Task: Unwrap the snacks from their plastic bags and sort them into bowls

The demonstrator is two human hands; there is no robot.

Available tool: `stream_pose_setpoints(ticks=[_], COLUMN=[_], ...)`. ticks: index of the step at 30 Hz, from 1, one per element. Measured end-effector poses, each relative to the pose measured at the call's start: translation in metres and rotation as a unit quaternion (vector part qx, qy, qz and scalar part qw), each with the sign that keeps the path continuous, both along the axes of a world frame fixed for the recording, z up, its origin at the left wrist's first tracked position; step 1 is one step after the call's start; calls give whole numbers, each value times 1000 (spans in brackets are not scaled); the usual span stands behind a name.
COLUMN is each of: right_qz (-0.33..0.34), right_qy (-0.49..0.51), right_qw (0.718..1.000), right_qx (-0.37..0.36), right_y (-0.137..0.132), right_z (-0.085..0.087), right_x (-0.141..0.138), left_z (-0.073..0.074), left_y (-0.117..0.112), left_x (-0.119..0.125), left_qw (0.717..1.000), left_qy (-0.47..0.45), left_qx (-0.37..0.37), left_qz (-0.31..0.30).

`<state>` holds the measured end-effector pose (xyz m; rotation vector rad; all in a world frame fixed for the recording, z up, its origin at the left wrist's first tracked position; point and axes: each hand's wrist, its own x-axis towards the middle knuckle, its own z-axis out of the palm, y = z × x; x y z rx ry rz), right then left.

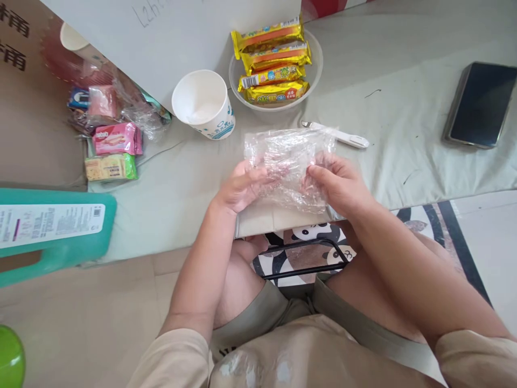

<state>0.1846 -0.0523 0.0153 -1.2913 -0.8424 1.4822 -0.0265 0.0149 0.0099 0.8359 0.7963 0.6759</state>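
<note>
Both hands hold a crumpled clear plastic bag [288, 156] over the near edge of a pale green cloth [383, 108]. My left hand [242, 186] pinches the bag's left side, fingers curled into the film. My right hand [337, 183] grips its right side, fingers closed on the plastic. Just behind the bag lies a white plastic tool [343, 137]. A white paper cup [204, 105] stands upright to the back left of my left hand. Behind the bag, a clear bowl [315, 56] holds several yellow snack packets [272, 59].
A dark phone [480, 102] lies at the far right. Small wrapped snacks, pink [117, 138] and green [111, 167], lie at the left by a clear bag of more. A teal bottle [52, 231] lies at the left edge. A white board [169, 37] leans at the back.
</note>
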Motion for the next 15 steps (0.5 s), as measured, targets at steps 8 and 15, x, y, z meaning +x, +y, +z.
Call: stream_pose_setpoints(ticks=[8, 15], right_qz=[-13, -9], right_qy=[-98, -32], right_qw=[995, 998], right_qx=[24, 61], right_y=[1, 0], right_z=[10, 15], right_x=[7, 14], left_z=[0, 6], left_y=[-1, 4], left_x=[0, -3], left_qw=[996, 993], left_qy=[76, 26], left_qx=[42, 105], left_qz=[8, 41])
